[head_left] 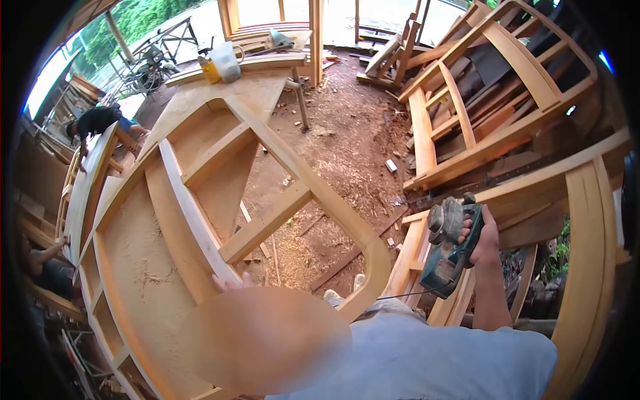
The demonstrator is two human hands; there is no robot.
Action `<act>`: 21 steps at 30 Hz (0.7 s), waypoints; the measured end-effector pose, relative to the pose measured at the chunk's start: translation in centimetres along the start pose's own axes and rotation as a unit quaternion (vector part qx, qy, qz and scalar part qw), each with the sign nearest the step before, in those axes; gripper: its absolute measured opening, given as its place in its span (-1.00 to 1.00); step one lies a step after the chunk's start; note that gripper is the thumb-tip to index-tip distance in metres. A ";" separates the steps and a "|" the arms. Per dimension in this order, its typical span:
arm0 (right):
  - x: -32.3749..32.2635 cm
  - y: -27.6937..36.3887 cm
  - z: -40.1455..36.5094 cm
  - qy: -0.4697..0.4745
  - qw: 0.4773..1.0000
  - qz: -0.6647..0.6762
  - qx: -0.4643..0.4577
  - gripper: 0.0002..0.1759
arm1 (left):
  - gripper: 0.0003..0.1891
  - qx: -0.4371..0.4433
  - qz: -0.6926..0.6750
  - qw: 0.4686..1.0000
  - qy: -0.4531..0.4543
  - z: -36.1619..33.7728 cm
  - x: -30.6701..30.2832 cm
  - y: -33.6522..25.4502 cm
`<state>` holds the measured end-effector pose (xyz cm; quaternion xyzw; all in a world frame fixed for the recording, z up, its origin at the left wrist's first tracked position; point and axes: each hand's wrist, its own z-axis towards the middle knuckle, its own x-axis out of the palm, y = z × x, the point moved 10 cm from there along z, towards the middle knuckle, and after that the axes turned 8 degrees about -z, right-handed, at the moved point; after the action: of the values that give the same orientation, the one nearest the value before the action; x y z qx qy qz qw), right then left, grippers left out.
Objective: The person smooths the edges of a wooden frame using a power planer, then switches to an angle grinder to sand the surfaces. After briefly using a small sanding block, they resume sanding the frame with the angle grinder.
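My right hand (485, 239) is wrapped around a dusty, dark green corded power tool (445, 263), held up at the right above some timber. A round, dust-covered part sticks out from its side, and a thin cord trails from its lower end. Before me a large curved wooden frame (327, 200) with crosspieces lies partly on a plywood table top (143, 257). My left hand (235, 283) rests with fingers stretched out at the near end of a pale curved slat (190, 200) in that frame. A blurred patch hides most of this hand.
Another curved wooden frame (427, 143) leans over stacked boards at the right. Long beams (587, 220) stand close on my right. Shavings and scraps litter the dirt floor (340, 143). A jug (227, 63) and yellow container (209, 71) stand behind. People (100, 123) work at the left.
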<state>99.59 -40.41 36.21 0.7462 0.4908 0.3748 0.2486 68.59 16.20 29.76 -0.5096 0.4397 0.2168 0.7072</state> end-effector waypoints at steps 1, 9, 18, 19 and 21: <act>0.9 1.0 0.0 0.002 1.000 -0.005 -0.007 -0.46 | -0.20 -0.003 0.000 1.000 -0.003 1.1 -0.1 -0.2; 5.0 6.0 6.9 0.040 0.994 -0.095 0.024 -0.53 | -0.34 -0.060 0.061 0.996 -0.001 3.3 0.5 -2.1; 17.1 3.1 26.3 0.160 0.935 -0.288 0.128 -0.44 | -0.33 -0.119 0.024 0.988 -0.095 0.1 -1.3 0.6; 18.7 3.1 26.7 0.177 0.924 -0.318 0.118 -0.47 | -0.32 -0.122 0.025 0.986 -0.111 -0.4 -1.8 0.4; 21.8 2.7 27.6 0.213 0.907 -0.345 0.110 -0.50 | -0.33 -0.145 0.043 0.975 -0.163 -2.6 -2.3 0.8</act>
<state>128.41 -21.54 28.62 0.4553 0.7972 0.3591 0.1680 65.78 14.49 31.02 -0.5452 0.3041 0.3887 0.6776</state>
